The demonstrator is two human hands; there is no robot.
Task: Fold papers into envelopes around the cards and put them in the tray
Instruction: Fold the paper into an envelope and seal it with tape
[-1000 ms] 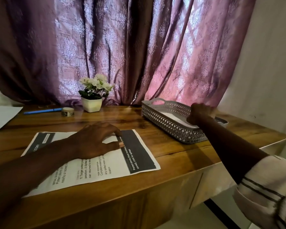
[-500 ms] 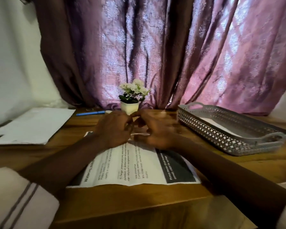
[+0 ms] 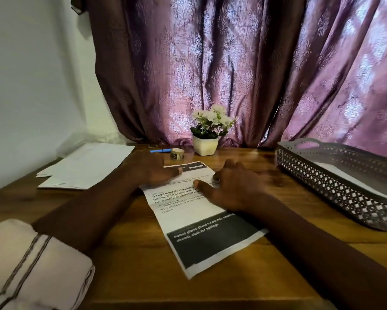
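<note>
On the brown wooden table (image 3: 132,260) straight in front of you lies the white printed sheet of paper with black bands at both ends (image 3: 185,209), turned slightly askew, its near black band pointing at your right forearm. Both of your hands rest on its far half, apart from each other. Your right hand (image 3: 232,189) is spread flat with the thumb reaching left across the print. Your left hand (image 3: 151,170) covers the far left corner, and it is too blurred to tell whether its fingers lie flat or nip the edge. No card shows, so it may be under your hands or not yet placed. Settle that first, because the folds should be sized to the card. I judge you are about to make an early fold. Square the sheet to the table edge and centre the card. Hold it down with one hand while the other brings the paper over. Line up the edges before you crease, then run a fingertip from the middle of the fold outward, so that the thin sheet does not skew or pucker. The grey perforated plastic tray (image 3: 335,193) stands well off to your right with something white and flat (image 3: 355,179) already inside; that is where the finished envelope goes. The pile of plain white papers (image 3: 87,166) waits on your left, and the small roll of tape (image 3: 177,153) sits just beyond the sheet, near a white pot of white flowers (image 3: 206,145), handy if the flap needs sealing.
</note>
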